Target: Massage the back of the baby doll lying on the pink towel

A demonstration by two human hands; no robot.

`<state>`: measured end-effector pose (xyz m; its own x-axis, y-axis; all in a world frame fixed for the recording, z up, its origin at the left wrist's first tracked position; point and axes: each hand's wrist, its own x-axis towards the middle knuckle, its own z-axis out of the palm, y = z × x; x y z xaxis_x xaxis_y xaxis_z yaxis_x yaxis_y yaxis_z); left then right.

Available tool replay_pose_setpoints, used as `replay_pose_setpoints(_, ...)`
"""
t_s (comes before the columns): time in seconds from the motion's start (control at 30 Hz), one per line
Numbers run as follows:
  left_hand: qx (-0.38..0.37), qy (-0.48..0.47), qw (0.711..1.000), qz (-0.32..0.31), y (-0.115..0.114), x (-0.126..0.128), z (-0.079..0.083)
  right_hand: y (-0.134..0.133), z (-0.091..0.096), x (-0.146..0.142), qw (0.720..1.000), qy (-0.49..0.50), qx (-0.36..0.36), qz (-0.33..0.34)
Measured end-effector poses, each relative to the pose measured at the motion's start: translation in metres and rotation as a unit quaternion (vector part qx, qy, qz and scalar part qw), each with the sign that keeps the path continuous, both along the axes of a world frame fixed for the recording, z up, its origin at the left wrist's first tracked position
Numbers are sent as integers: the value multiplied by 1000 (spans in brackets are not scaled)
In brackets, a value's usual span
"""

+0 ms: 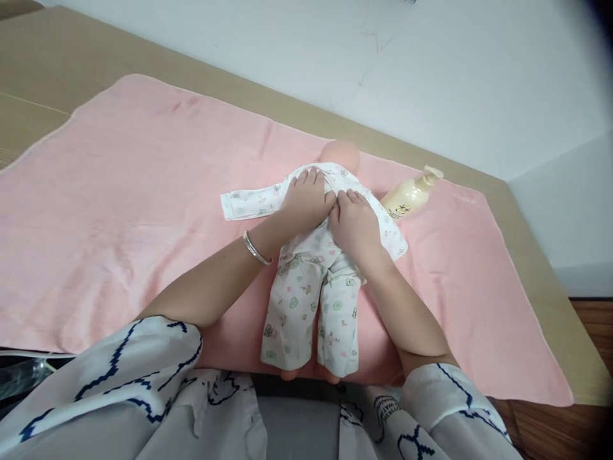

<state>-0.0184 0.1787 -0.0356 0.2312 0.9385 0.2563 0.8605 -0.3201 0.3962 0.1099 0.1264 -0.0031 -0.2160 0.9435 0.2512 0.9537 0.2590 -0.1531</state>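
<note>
A baby doll (341, 155) in white patterned pyjamas (306, 300) lies on a pink towel (129, 204), head away from me and feet at the near edge. My left hand (306, 201) rests flat on the doll's torso with its fingers stretched toward the collar. My right hand (354, 223) lies beside it on the torso, fingers together and pressed onto the fabric. The two hands touch at the middle of the garment. One sleeve (249, 203) of the pyjamas lies spread out to the left. A silver bangle (255, 249) is on my left wrist.
A cream pump bottle (412, 191) lies on its side on the towel, just right of the doll. The towel covers a tan table (29, 70) against a white wall. Wooden floor (569, 428) shows at the lower right.
</note>
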Motion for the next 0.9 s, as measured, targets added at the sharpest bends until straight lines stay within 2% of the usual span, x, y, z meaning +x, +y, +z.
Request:
replay_pose_setpoints(0.3,13,2,1000,18,-6,3,1,38,-16,27,989,130,-64,5)
replay_pose_setpoints(0.9,22,1,1000,7,-3,2,-2,36,-16,25,991,122,-55,1)
